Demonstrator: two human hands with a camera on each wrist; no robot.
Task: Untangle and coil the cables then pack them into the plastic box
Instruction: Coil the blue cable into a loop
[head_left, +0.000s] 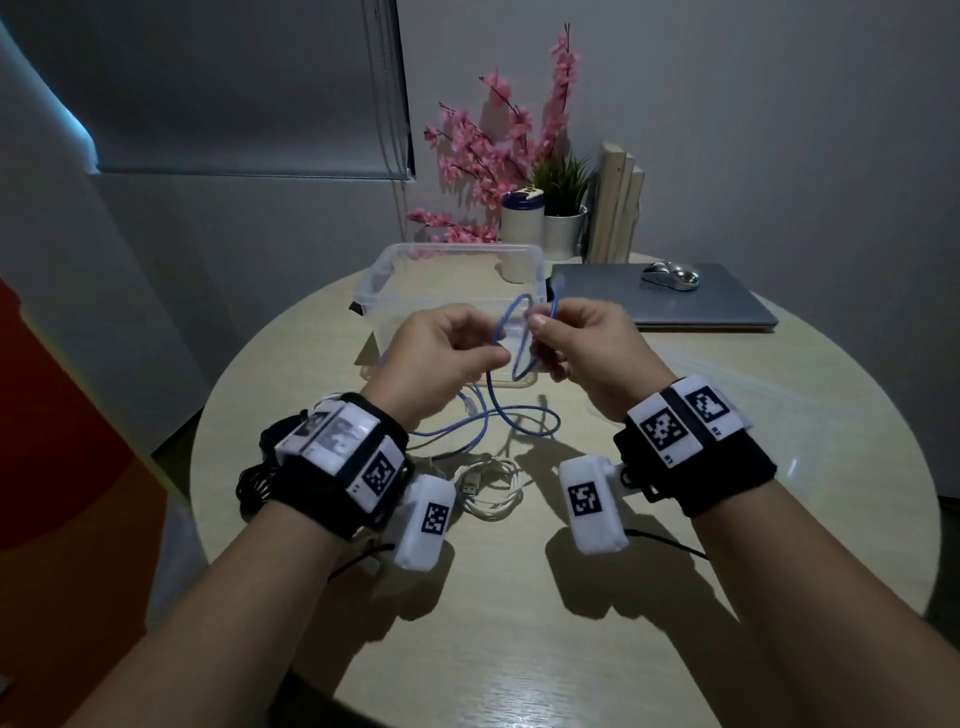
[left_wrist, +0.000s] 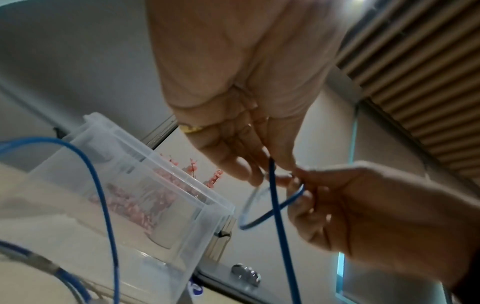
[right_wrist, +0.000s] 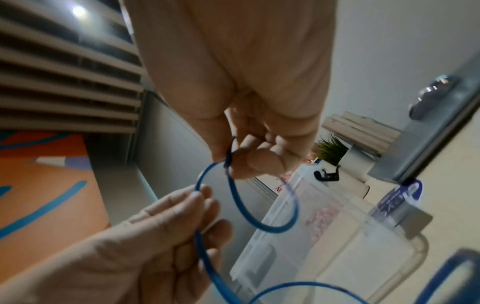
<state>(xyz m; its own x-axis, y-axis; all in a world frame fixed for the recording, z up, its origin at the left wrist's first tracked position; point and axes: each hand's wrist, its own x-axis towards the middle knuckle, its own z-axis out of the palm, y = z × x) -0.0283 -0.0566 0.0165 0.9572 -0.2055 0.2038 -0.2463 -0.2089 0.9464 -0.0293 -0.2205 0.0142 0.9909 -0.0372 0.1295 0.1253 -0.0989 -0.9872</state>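
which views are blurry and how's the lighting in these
Head view: dim but sharp, hard shadows under the wrists on the round table. Left wrist view: right hand and blue cable soft with motion blur. Right wrist view: plastic box smeared, edges bent by the wide lens.

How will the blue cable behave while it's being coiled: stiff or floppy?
Probably springy rather than limp: the blue cable holds a rounded loop between the left hand and right hand. Its slack droops to the table, so likely light and flexible.
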